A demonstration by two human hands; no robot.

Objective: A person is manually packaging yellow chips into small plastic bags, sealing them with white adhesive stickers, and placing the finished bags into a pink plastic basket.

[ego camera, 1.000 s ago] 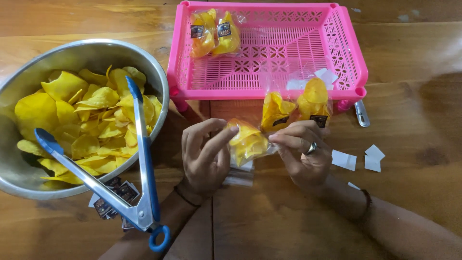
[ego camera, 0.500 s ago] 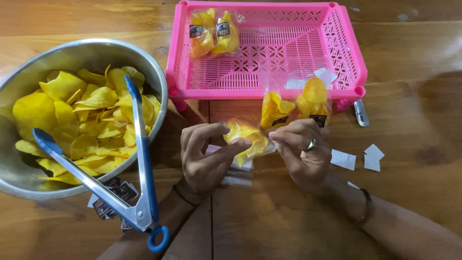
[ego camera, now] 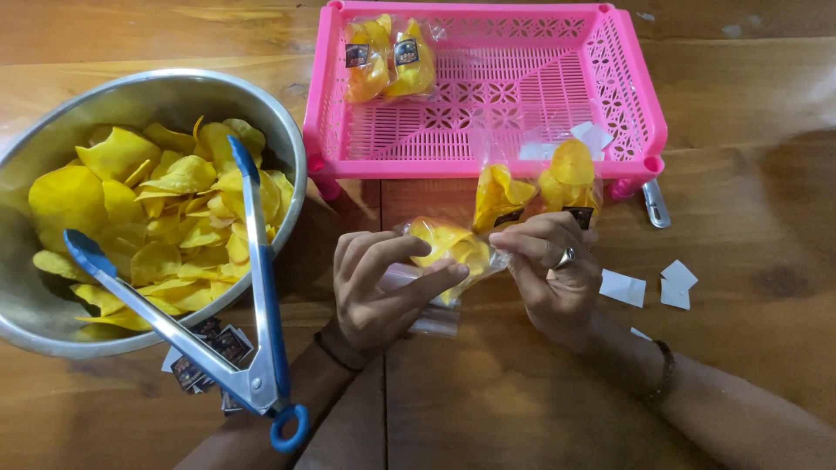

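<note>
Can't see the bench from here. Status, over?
Left hand and right hand both pinch one small chip bag. Two filled bags stand just behind. Tongs rest across bowl.

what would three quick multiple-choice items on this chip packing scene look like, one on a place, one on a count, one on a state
1. Where do the tongs rest?
A. inside the pink basket
B. across the rim of the metal bowl
C. in the right hand

2. How many filled chip bags lie inside the pink basket?
A. two
B. five
C. none

3. How is the small bag of chips held?
A. lying untouched on the table
B. by the left hand alone
C. between both hands

Answers:
1. B, the blue-tipped arms lie over the chips and the hinge hangs off the bowl's near edge.
2. A, a pair sits in the basket's far left corner.
3. C, the left hand and right hand each pinch it with their fingers.
</note>
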